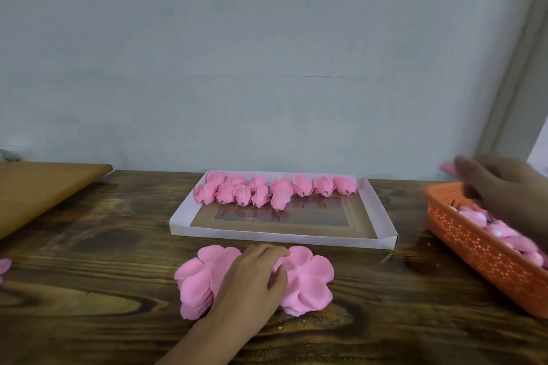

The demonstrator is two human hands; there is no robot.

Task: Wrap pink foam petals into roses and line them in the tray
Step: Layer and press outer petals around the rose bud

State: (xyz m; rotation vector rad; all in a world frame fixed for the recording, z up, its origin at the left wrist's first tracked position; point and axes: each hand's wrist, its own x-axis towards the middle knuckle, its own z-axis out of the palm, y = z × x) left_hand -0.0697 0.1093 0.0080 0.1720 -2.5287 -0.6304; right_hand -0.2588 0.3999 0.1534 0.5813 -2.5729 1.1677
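A stack of flat pink foam petal sheets (308, 281) lies on the wooden table near the front. My left hand (252, 278) rests on top of the stack, its fingers curled into the petals. Behind it stands a shallow white tray (382, 210) with several finished pink roses (275, 191) lined along its far side. At the right, my right hand (498, 184), blurred, hovers above an orange basket (474, 249) and holds a small pink piece (447, 168) at its fingertips.
The orange basket holds several pink and white foam buds. A lighter wooden board (44, 187) lies at the far left. A stray pink petal (4, 265) shows at the left edge. A grey wall rises right behind the table.
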